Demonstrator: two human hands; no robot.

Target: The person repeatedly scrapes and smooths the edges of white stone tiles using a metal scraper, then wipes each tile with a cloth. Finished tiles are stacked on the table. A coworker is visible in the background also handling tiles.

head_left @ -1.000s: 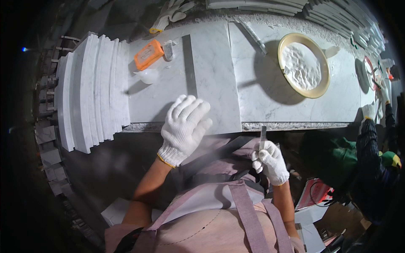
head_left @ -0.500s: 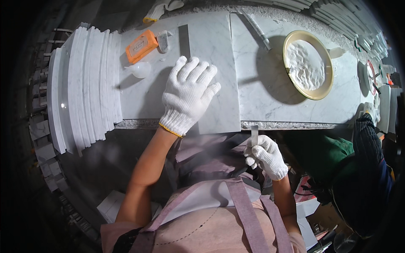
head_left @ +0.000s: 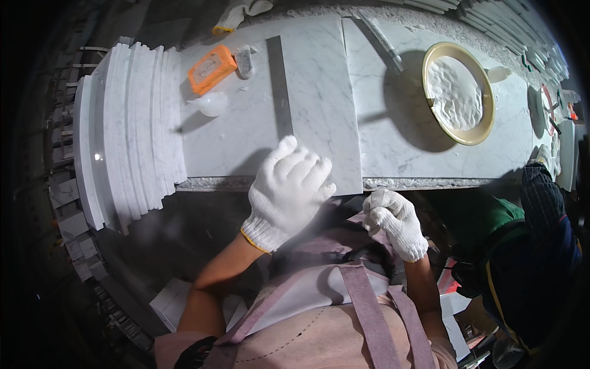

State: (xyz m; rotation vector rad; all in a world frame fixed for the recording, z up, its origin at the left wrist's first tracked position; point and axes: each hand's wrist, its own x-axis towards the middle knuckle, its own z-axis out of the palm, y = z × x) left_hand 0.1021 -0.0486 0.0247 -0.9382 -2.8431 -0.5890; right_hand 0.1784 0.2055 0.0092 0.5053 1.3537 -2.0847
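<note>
Left hand (head_left: pixel 290 190): white glove, yellow cuff edge; over the near end of a marble slab (head_left: pixel 322 104), fingers slightly bent. 
Right hand (head_left: pixel 396 224): white glove; fingers curled, just beside the slab's near right corner; contents hidden. 
Bowl (head_left: pixel 469 138): cream, holding white powder (head_left: pixel 453 95). 
Box (head_left: pixel 212 69): orange, left of slab. 
Stack (head_left: pixel 132 135): pale slabs, far left. 
Spare glove (head_left: pixel 238 16): top.

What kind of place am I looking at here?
Probably a stone or tile workshop: marble-patterned slabs are stacked at the left, a similar surface serves as the worktop, and a bowl of white, powdery-looking material sits on it.
</note>
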